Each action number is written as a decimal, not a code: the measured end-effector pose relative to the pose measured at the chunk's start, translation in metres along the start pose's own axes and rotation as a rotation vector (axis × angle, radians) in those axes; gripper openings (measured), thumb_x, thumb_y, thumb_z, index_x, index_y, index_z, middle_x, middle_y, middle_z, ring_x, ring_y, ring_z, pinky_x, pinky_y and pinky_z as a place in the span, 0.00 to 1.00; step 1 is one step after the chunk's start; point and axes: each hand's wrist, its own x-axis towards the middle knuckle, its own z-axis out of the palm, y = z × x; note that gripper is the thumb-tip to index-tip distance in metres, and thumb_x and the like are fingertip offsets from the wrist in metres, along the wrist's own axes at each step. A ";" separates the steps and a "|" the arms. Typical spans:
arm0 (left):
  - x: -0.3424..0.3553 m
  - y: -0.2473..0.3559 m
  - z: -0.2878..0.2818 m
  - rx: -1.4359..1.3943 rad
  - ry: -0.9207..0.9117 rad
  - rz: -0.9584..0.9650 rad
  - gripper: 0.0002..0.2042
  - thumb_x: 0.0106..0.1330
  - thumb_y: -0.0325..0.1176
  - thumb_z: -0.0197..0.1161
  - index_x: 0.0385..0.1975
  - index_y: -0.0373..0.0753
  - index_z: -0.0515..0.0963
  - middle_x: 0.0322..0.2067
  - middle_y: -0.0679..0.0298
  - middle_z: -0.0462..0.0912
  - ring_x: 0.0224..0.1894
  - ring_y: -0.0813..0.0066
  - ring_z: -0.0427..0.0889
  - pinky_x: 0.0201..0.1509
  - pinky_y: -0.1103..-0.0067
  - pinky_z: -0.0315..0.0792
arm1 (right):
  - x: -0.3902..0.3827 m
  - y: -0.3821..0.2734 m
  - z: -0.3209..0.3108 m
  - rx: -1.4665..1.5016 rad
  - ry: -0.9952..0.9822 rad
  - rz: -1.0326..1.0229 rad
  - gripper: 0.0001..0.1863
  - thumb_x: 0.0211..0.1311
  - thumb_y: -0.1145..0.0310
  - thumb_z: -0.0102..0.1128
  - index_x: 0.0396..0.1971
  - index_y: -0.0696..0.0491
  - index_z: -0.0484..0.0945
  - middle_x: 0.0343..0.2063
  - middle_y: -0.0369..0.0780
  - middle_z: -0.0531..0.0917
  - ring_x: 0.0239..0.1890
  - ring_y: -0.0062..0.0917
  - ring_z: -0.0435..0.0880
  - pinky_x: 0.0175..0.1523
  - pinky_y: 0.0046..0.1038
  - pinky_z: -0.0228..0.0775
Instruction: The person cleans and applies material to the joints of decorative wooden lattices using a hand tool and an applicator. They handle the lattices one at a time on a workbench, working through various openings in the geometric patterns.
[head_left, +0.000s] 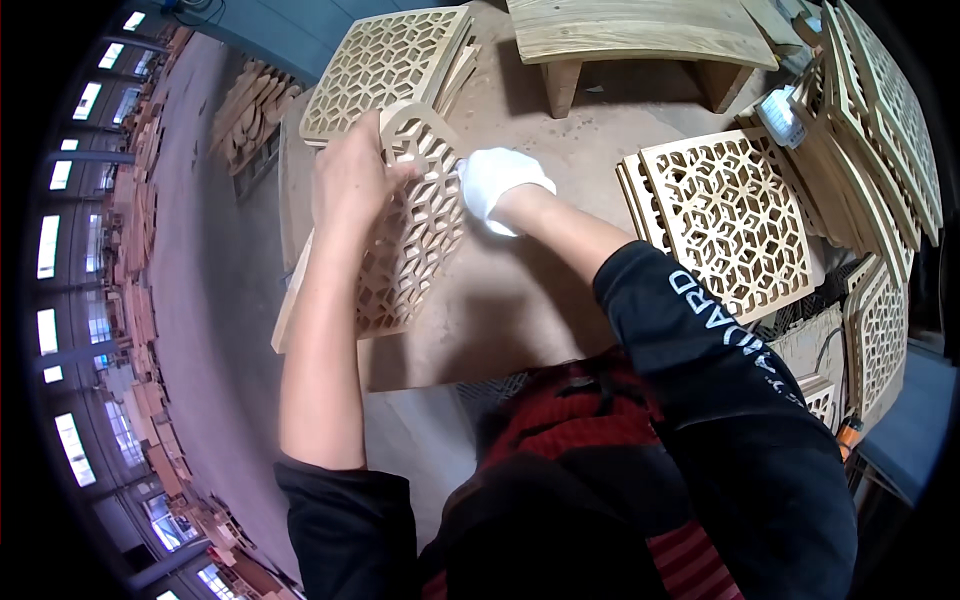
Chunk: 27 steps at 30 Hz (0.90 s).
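A pale wooden lattice panel (425, 215) with a rounded upper end is held tilted over the worktable. My bare left hand (350, 180) is closed on its upper left edge, the thumb lying across the cut-out pattern. At the panel's right edge, my right hand (505, 188) wears a white glove. Its fingers are curled in against that edge; whether they pinch the panel or some small thing is hidden. Part of another wooden piece (293, 300) shows at the left, beside my left forearm.
Stacked lattice panels (385, 70) lie at the back left, and another stack (735, 220) lies at the right. More panels (880, 110) lean upright at the far right. A low wooden stand (640, 35) sits at the back of the brown worktable (500, 320). Wood pieces (255, 110) are piled farther left.
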 end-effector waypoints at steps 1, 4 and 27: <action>-0.001 -0.003 0.001 -0.007 0.004 -0.015 0.27 0.45 0.36 0.80 0.45 0.38 0.77 0.37 0.51 0.86 0.44 0.50 0.84 0.47 0.62 0.74 | -0.005 -0.004 -0.001 -0.011 -0.008 -0.009 0.20 0.72 0.60 0.43 0.48 0.54 0.82 0.43 0.52 0.85 0.45 0.47 0.85 0.50 0.44 0.76; 0.000 -0.007 0.004 0.022 -0.021 -0.034 0.27 0.45 0.37 0.81 0.44 0.37 0.77 0.37 0.50 0.86 0.44 0.52 0.85 0.47 0.63 0.75 | -0.025 0.002 -0.002 0.002 -0.035 0.022 0.21 0.73 0.59 0.41 0.46 0.54 0.83 0.42 0.51 0.86 0.44 0.46 0.85 0.49 0.42 0.77; 0.000 -0.015 0.002 0.005 -0.002 -0.033 0.26 0.46 0.39 0.80 0.42 0.36 0.74 0.39 0.49 0.84 0.47 0.50 0.82 0.53 0.61 0.73 | -0.023 -0.010 0.011 -0.103 0.188 0.121 0.16 0.67 0.64 0.48 0.36 0.56 0.86 0.35 0.50 0.87 0.39 0.43 0.87 0.46 0.41 0.78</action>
